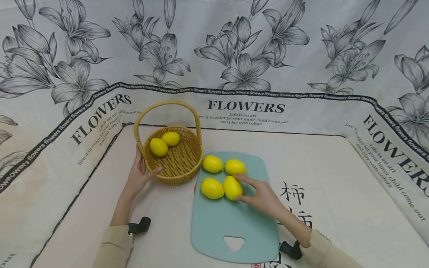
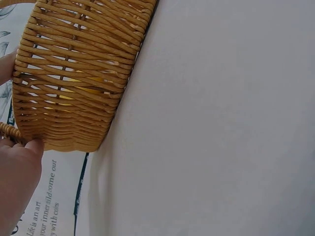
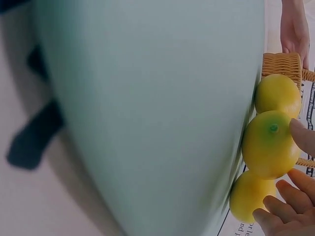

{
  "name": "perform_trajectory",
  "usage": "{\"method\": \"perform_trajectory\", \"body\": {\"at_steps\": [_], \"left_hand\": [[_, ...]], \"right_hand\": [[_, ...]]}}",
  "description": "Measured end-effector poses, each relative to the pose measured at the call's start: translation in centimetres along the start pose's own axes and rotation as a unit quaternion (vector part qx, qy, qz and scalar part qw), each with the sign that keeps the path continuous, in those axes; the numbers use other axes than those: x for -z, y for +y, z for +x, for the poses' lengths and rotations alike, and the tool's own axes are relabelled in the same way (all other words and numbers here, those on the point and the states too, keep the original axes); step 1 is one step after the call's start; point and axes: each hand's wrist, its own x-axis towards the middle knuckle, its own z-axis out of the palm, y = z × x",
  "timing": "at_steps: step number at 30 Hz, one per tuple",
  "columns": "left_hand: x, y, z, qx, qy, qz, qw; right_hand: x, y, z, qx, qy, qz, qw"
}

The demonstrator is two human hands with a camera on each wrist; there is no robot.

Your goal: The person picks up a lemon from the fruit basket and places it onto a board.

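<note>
My left hand [image 1: 139, 176] grips the left side of a wicker basket [image 1: 177, 181], its thumb over the rim near the handle's base. Two yellow lemons [image 1: 158, 147] lie inside it. The left wrist view shows the basket's woven wall [image 2: 78, 73] close up, with part of the hand [image 2: 19, 169] on its rim. On a light green cutting board [image 1: 231, 223] sit several lemons in two rows. My right hand [image 1: 264, 195] pinches the front right lemon [image 1: 232, 188] between thumb and fingers; it still lies on the board. Other fingers spread beside it in the right wrist view.
The board, with a triangular handle hole, lies right of the basket and close to it. A pale cloth with black lettering [image 1: 293, 191] covers the table. Flower-printed fabric [image 1: 248, 70] rises behind and at both sides. Dark wrist devices [image 1: 140, 225] sit on both arms.
</note>
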Motion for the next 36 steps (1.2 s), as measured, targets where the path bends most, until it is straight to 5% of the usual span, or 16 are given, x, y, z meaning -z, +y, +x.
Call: {"method": "perform_trajectory", "body": {"at_steps": [16, 22, 30, 36], "left_hand": [[0.7, -2.7, 0.5, 0.005, 0.007, 0.016, 0.9998], [0.7, -2.6, 0.5, 0.004, 0.004, 0.017, 0.9998], [0.2, -0.6, 0.1, 0.010, 0.001, 0.007, 0.9999], [0.6, -2.2, 0.3, 0.005, 0.003, 0.011, 0.9999]], "right_hand": [[0.6, -1.2, 0.5, -0.016, 0.013, 0.048, 0.9986], [0.8, -2.3, 1.2, -0.018, 0.026, 0.069, 0.9972], [0.9, -3.9, 2.5, -0.019, 0.034, 0.105, 0.9937], [0.7, -4.9, 3.5, -0.006, 0.042, 0.122, 0.9916]]}}
